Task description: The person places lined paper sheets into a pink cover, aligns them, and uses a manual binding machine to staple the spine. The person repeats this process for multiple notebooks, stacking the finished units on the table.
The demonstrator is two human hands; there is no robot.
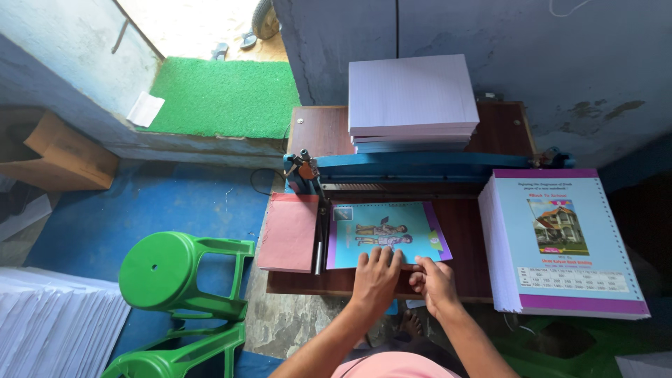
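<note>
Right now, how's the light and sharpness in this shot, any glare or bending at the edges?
Head view: daylight blows out the doorway at top left; the table is evenly lit and sharp, both hands crisp on the booklet cover; wide-angle bending curves the edges; right side falls dark.

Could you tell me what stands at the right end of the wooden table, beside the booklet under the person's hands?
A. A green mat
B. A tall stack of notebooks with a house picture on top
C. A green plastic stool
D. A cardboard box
B: the stack of notebooks stands right of the booklet that the left hand and right hand press on the table.
</note>
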